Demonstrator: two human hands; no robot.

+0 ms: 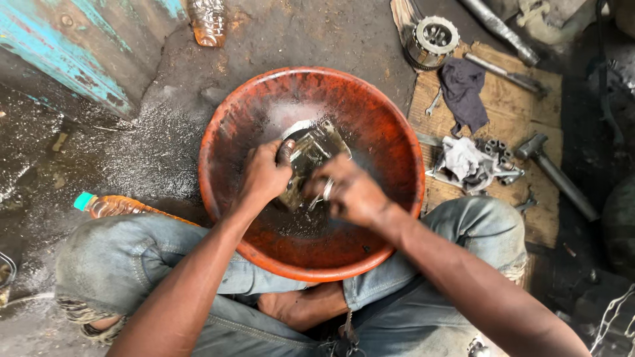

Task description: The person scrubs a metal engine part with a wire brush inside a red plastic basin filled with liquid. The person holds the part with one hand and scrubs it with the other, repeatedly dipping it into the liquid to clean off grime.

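Observation:
A wide orange basin sits on the dark, wet ground between my knees, with dark liquid pooled in its bottom. Inside it lies a grey metal engine part, wet and shiny. My left hand grips the part's left side. My right hand is closed on its lower right side, with a small shiny object showing between the fingers; I cannot tell what that object is.
A wooden board at the right carries a round clutch-like metal part, a dark rag, a white rag, a wrench, bolts and a hammer. Plastic bottles lie at the left and top. A blue painted block stands top left.

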